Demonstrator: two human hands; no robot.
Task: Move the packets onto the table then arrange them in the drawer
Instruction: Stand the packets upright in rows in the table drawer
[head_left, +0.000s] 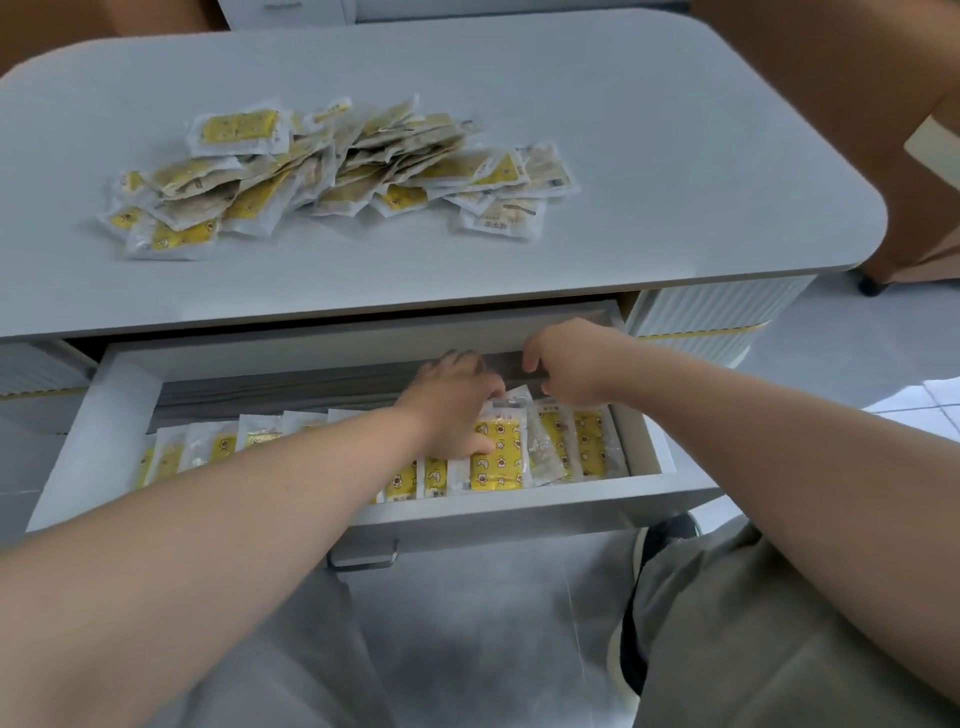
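Observation:
A loose pile of yellow-and-white packets (332, 171) lies on the grey table (623, 156). Below it the drawer (119, 405) stands pulled out, holding a row of several overlapping packets (587, 441) along its front. Inside the drawer, my left hand (452, 400) grips a yellow packet with a star print (498, 457) by its top, thumb on its face. My right hand (566, 364) hovers just right of it with fingers curled; whether they pinch a packet's top edge is hidden.
The drawer's metal handle (363, 558) hangs below its front panel. A brown cabinet on casters (883, 156) stands right of the table. My legs in grey trousers (779, 623) are under the drawer, over a pale tiled floor.

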